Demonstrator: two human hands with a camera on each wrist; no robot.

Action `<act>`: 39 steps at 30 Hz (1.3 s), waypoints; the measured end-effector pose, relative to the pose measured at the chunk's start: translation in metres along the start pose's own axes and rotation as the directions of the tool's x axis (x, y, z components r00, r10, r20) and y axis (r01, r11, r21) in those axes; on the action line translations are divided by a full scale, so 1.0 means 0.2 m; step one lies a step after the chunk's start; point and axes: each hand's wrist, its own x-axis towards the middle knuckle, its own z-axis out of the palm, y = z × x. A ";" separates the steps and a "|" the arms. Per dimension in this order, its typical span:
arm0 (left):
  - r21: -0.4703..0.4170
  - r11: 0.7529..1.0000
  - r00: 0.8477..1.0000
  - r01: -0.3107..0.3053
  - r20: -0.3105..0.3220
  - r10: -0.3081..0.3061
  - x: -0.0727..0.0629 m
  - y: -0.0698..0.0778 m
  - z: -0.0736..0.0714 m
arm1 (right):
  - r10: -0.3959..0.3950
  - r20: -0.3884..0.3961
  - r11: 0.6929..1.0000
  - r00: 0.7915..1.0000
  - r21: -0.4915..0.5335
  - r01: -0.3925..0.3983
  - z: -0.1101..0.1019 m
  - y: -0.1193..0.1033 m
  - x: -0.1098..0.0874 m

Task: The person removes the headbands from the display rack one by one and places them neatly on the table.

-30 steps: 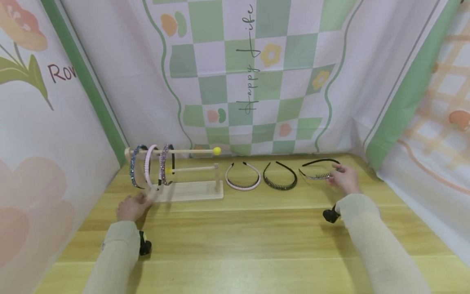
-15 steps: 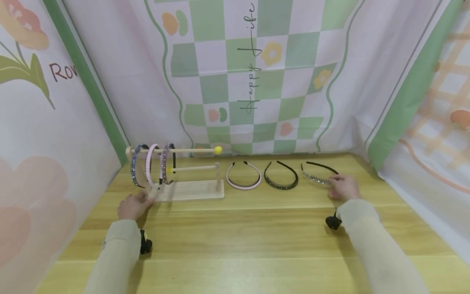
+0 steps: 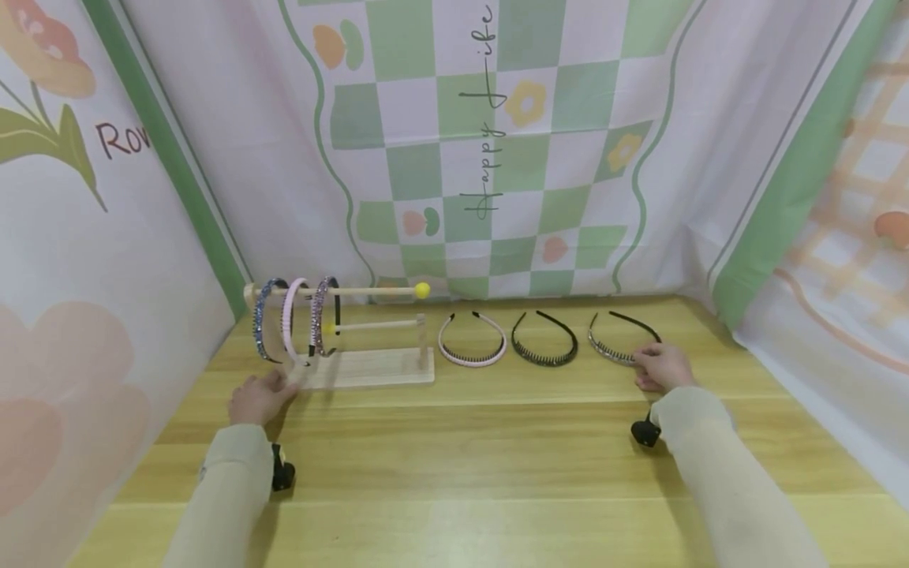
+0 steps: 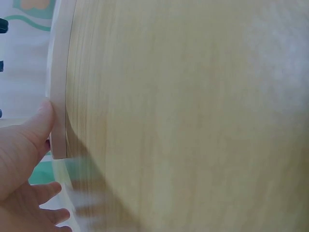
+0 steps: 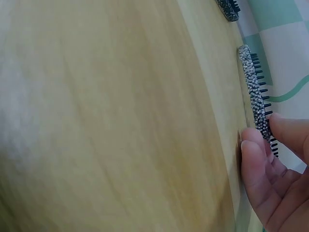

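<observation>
My right hand pinches a silver glittery toothed headband between thumb and fingers near its front right, close over the table. Its two black ends point toward the back curtain. My left hand grips the near left corner of the wooden headband stand, thumb against the base and the other fingers spread below. On the stand's upper rod hang a blue glittery headband, a pink headband and a purple glittery headband.
Between the stand and my right hand lie a pink toothed headband and a black toothed headband. Yellow balls cap the stand's upper rod and lower rod. A checked curtain hangs behind the wooden table.
The silver headband has turned so its ends point backward and has come level with the other two in the row. My right hand moved slightly toward me. My left hand stays put.
</observation>
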 end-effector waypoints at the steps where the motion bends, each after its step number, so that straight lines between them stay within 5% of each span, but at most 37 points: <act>1: -0.001 1.000 1.000 0.002 0.001 -0.002 0.00 0.00 0.00 | -0.001 -0.001 1.000 1.000 -0.001 0.001 0.00 0.00 0.00; 9: -0.004 1.000 1.000 0.002 0.000 -0.002 -0.01 0.00 0.00 | -0.016 -0.006 1.000 1.000 0.024 0.016 0.01 0.00 -0.01; 17: -0.011 1.000 1.000 0.005 -0.003 -0.005 0.00 0.00 0.01 | 0.005 0.019 0.988 1.000 0.152 -0.008 -0.04 -0.03 -0.02; 24: -0.010 1.000 1.000 0.003 -0.009 -0.003 0.00 0.00 0.01 | -0.099 0.012 0.994 0.995 0.044 0.098 -0.07 -0.12 -0.05; 39: 0.014 1.000 1.000 -0.018 -0.014 0.018 -0.02 0.01 -0.01 | -0.203 -0.016 0.979 0.979 -0.005 0.203 -0.06 -0.43 -0.03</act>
